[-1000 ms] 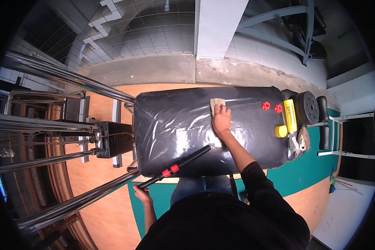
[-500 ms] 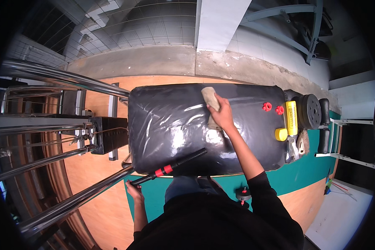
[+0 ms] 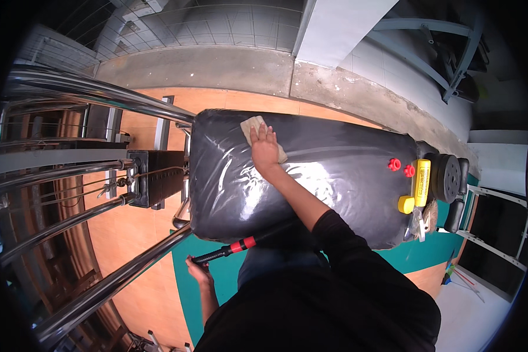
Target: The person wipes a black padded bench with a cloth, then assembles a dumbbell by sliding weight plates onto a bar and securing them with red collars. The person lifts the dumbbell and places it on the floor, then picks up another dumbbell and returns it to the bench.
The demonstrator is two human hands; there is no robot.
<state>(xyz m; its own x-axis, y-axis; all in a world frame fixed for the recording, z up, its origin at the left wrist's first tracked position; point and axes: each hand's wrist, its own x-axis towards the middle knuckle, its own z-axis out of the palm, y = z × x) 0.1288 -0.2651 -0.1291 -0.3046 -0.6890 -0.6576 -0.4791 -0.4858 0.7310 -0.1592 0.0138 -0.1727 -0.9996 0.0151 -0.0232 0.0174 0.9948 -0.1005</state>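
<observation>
My right hand (image 3: 265, 154) presses a folded beige cloth (image 3: 253, 124) onto the shiny black padded bench top (image 3: 346, 164), towards its far left part. The fingers lie over the cloth, which sticks out beyond the fingertips and beside the palm. Low at the left, my left hand (image 3: 200, 273) is closed round one end of a black dumbbell bar (image 3: 212, 256) with red bands. The bar slants up to the right along the bench's near edge, and my right sleeve and the dark padding make its far end hard to see.
On the bench's right end are two red star-shaped collars (image 3: 395, 164), a yellow cylinder (image 3: 421, 182), a yellow cap (image 3: 405, 204) and black weight plates (image 3: 446, 178). Chrome bars (image 3: 100, 94) run at the left, beside a black weight block (image 3: 158, 178). Green matting (image 3: 185, 293) covers part of the floor.
My right hand and the cloth have slid left across the bench top. The bar in my left hand now lies lower against the bench edge. The whole view has shifted and turned slightly.
</observation>
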